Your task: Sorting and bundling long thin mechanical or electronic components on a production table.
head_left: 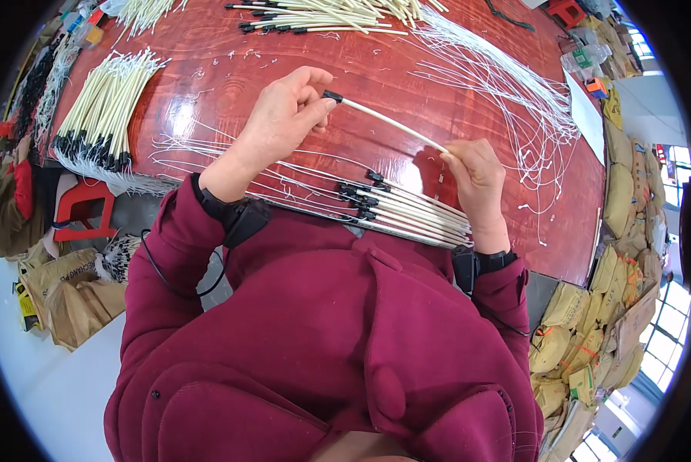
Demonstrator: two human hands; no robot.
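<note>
We see both hands raised over a red table, with a slender pale rod stretched between them, slightly bowed and held clear of the surface. The left hand has its grip pinched on the rod's black end piece, thumb against fingers, while the right hand has its grip closed on the opposite, plain end, which sits a little lower and nearer the body. Just below the rod, along the near edge of the table, we find a row of similar rods lying side by side, their black ends toward the left and thin white cords trailing from that side. A thick bunch of black-tipped rods lies at the far left, black ends toward us, and another pile lies at the top edge of our view. To the right of that pile, a spread of loose white strings fans across the table. Beyond the left edge we notice a red stool, and at the right, stacked tan sacks.
</note>
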